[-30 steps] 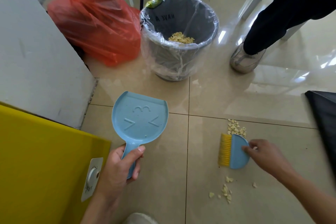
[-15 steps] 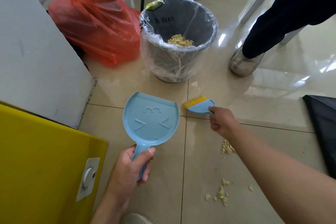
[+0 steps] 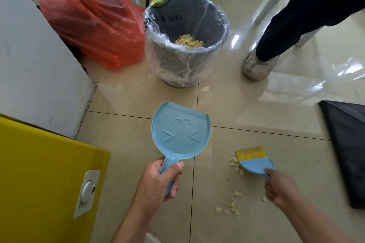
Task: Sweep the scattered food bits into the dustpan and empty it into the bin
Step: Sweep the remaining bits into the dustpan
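Observation:
My left hand (image 3: pixel 158 181) grips the handle of a light blue dustpan (image 3: pixel 180 134), held flat above the tiled floor with nothing in its tray. My right hand (image 3: pixel 280 187) holds a small blue brush with yellow bristles (image 3: pixel 253 161), its bristles pointing away from me, over a small heap of pale food bits (image 3: pixel 236 165). More food bits (image 3: pixel 233 205) lie scattered on the tile nearer to me. A grey bin (image 3: pixel 186 39) lined with clear plastic stands beyond the dustpan, with food bits at its bottom.
A red plastic bag (image 3: pixel 94 23) leans against a white wall (image 3: pixel 29 61) left of the bin. A yellow cabinet (image 3: pixel 39 173) with a dial is at lower left. Another person's legs and shoes (image 3: pixel 258 65) stand right of the bin. A black sheet (image 3: pixel 349 144) lies at far right.
My right hand has drawn the brush back from near the dustpan's lip towards me, down to the heap of food bits. The dustpan has stayed nearly where it was.

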Demonstrator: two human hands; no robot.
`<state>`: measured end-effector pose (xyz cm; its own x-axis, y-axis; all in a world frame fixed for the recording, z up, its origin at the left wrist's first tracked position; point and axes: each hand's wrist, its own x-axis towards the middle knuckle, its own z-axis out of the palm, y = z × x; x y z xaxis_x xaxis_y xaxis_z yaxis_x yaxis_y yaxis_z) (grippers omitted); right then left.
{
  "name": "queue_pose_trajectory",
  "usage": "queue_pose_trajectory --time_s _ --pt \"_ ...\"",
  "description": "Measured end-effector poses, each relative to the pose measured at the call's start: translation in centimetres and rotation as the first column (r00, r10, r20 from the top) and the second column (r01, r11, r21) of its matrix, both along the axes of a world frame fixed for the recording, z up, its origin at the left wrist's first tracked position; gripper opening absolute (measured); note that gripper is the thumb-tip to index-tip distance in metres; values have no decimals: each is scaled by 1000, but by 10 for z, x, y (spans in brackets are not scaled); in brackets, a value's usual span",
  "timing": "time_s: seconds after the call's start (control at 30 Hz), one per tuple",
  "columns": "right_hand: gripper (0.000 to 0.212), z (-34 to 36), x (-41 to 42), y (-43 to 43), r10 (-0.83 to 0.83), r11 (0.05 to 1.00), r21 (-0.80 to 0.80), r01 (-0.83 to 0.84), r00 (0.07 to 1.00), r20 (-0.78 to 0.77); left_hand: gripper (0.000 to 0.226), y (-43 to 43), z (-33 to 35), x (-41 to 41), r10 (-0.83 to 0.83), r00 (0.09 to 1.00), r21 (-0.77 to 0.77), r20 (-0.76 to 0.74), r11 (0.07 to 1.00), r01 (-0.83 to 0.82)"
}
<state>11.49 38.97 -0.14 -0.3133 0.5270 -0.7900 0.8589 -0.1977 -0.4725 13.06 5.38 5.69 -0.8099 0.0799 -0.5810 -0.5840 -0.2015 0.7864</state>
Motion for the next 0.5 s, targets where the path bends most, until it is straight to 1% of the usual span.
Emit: queue_pose_trajectory --time_s 0.17,0.27,0.33,0.4,0.43,0.47,0.5 --pt "30 10 43 -15 -100 993 -70 99 995 -2 25 10 1 4 -22 1000 17 -16 1000 22" --pt "31 20 53 -13 -156 984 -106 146 984 -89 26 8 -1 7 -37 999 2 -20 999 37" --pt "30 31 48 -4 -160 986 -76 151 977 -138 27 6 -4 10 -54 998 -13 -16 998 54" --pt "29 43 37 12 -109 994 12 112 981 -162 26 5 -7 13 -82 997 -25 -13 996 82" --pt "27 49 30 23 -53 993 95 69 985 -165 25 4 -9 14 -96 995 -28 -9 995 95" --pt "24 56 23 34 48 976 219 -15 988 -147 23 5 -11 15 -109 994 -32 -1 993 109" --pt "22 62 16 47 198 914 377 -152 976 -86 24 6 -14 16 -125 992 -38 13 991 126"
